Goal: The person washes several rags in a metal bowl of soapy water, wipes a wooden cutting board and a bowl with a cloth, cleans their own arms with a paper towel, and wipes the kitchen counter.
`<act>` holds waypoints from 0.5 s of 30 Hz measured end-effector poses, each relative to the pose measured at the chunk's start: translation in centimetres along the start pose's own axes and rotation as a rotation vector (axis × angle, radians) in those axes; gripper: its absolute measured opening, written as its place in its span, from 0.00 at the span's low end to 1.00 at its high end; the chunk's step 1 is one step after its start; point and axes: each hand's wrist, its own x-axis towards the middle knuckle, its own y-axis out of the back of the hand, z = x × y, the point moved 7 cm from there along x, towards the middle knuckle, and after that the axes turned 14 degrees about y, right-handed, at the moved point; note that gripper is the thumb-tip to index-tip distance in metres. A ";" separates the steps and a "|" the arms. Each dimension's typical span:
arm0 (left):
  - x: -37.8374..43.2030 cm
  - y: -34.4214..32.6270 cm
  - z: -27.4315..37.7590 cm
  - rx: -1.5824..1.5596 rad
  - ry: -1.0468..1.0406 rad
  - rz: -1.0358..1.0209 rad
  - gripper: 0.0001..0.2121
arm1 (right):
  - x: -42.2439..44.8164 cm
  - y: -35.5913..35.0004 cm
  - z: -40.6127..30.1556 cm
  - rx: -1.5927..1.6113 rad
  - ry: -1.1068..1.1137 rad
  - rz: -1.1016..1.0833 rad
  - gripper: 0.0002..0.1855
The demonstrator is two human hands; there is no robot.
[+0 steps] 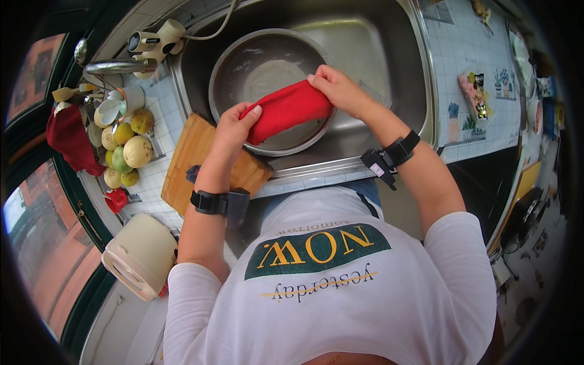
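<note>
A red cloth [288, 110] is stretched between my two hands, folded into a band. My left hand [235, 125] pinches its left end, thumb on top. At the upper right end, my right hand [335, 89] grips it the same way. Below the cloth a round metal basin [219, 59] stands in the stainless steel sink [365, 50]. Its inside looks wet, and a pale round patch shows at the bottom; how much water it holds I cannot tell. The cloth covers part of the basin's near side.
A wooden cutting board [182, 169] lies left of the sink's near corner, partly under my left forearm. Further left are several round fruits [137, 152], a cream lidded container [141, 251] and a red cloth [68, 137]. The faucet [121, 66] stands upper left; a plastic packet [475, 93] lies right.
</note>
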 end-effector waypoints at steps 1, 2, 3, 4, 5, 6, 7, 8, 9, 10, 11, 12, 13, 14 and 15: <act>0.1 -0.2 0.1 -0.075 0.035 -0.009 0.11 | 0.2 0.1 0.5 0.020 -0.004 0.031 0.14; 0.2 -0.4 0.6 -0.135 0.005 0.006 0.11 | 0.2 0.3 1.6 0.023 -0.138 0.045 0.13; 0.3 -0.7 1.0 -0.198 -0.023 0.026 0.11 | 0.5 0.3 2.0 0.028 -0.177 0.048 0.12; 0.6 -0.9 1.3 -0.261 -0.052 0.045 0.12 | 1.0 0.2 2.6 0.034 -0.217 0.052 0.14; 1.9 -0.6 1.0 -0.230 -0.077 0.073 0.12 | 1.5 0.1 3.4 0.039 -0.256 0.055 0.16; 4.2 0.2 0.0 -0.201 -0.104 0.105 0.13 | 2.5 -0.2 3.6 -0.064 -0.175 0.001 0.18; 6.5 0.7 -0.7 -0.171 -0.128 0.134 0.14 | 3.4 -0.7 4.2 -0.166 -0.094 -0.050 0.21; 8.2 0.6 -1.2 -0.087 -0.103 0.184 0.15 | 4.1 -1.2 4.7 -0.268 -0.015 -0.099 0.25; 8.6 -0.4 -0.9 -0.032 -0.037 0.230 0.16 | 4.5 -1.2 5.5 -0.477 0.005 -0.124 0.27; 9.8 -0.2 -1.4 0.087 0.001 0.272 0.18 | 5.0 -1.8 5.8 -0.685 0.031 -0.164 0.30; 11.4 0.2 -2.2 0.208 0.039 0.313 0.20 | 5.6 -2.3 6.1 -0.892 0.058 -0.202 0.32; 13.0 0.7 -2.8 0.434 0.007 0.372 0.21 | 5.8 -3.2 6.6 -1.020 0.053 -0.277 0.26; 14.3 0.7 -3.1 0.668 -0.029 0.422 0.22 | 6.0 -3.7 7.7 -1.052 0.061 -0.364 0.23; 15.5 0.8 -3.5 0.903 -0.064 0.469 0.23 | 6.0 -4.2 9.0 -1.084 0.069 -0.451 0.20; 15.5 0.2 -3.5 1.042 -0.028 0.450 0.23 | 6.0 -4.4 10.0 -1.112 0.077 -0.532 0.18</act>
